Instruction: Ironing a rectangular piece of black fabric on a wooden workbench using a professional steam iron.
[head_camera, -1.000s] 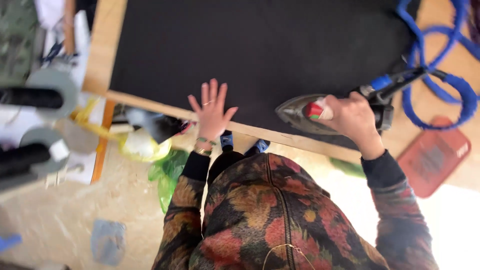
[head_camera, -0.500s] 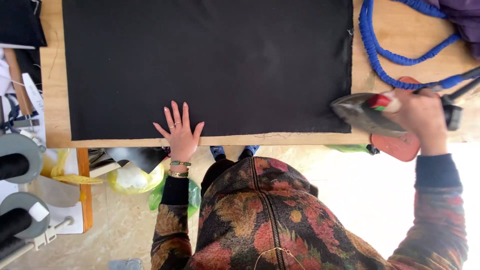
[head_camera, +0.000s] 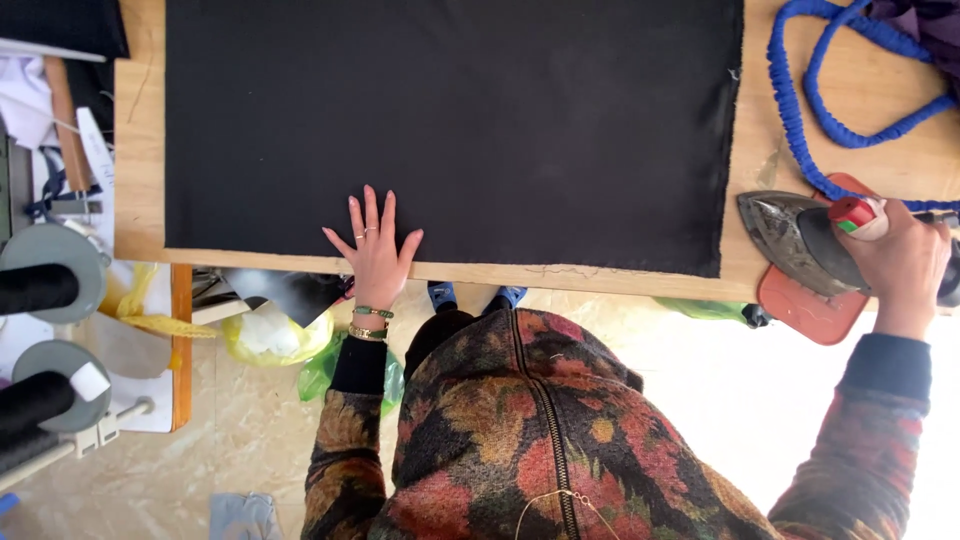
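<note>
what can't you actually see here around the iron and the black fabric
All in the head view:
- Iron: its handle is covered by the right hand; its soleplate faces down.
- Red rest pad: mostly under the iron.
- Black fabric: its far edge is cut off by the frame's top.
- Blue cord: runs off the top and right edges.
- Left hand: its palm lies flat on the fabric, hidden.
</note>
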